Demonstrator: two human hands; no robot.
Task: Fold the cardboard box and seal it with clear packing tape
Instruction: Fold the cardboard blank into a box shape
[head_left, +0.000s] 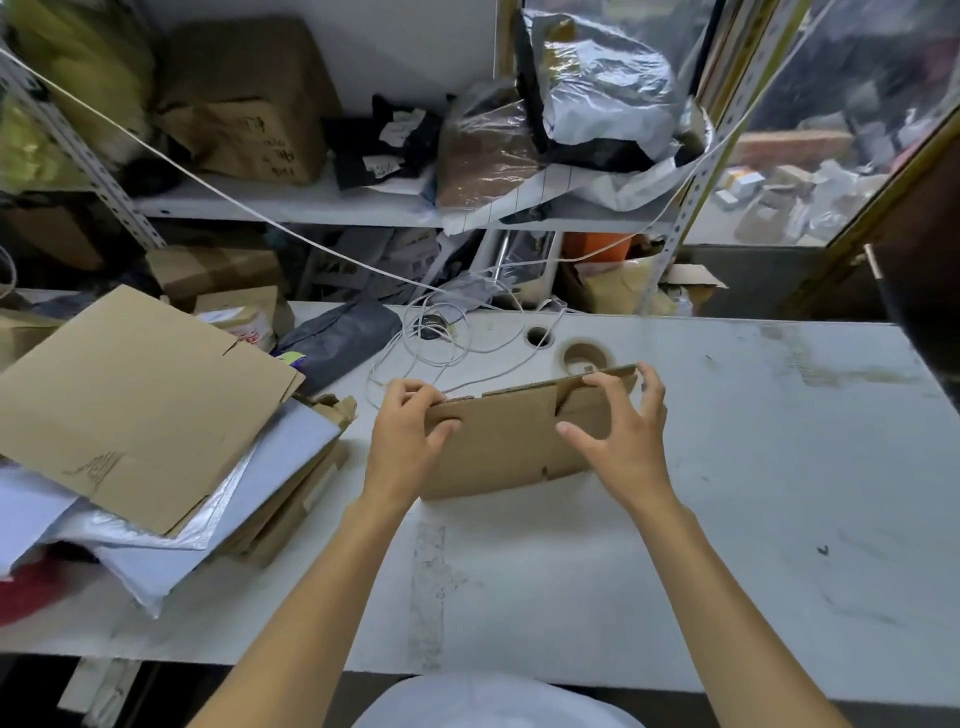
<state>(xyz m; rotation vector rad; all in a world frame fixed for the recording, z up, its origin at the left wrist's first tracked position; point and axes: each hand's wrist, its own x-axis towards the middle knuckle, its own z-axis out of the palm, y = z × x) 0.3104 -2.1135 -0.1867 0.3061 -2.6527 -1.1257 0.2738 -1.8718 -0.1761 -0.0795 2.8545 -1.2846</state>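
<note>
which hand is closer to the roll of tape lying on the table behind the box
Right. The right hand grips the upper right corner of the flat cardboard box, just in front of the tape roll. The left hand pinches the box's upper left corner, farther away.

Dark handwriting marks the brown shelf carton (249, 135) and the flat cardboard sheet (130, 410), none legible.
</note>
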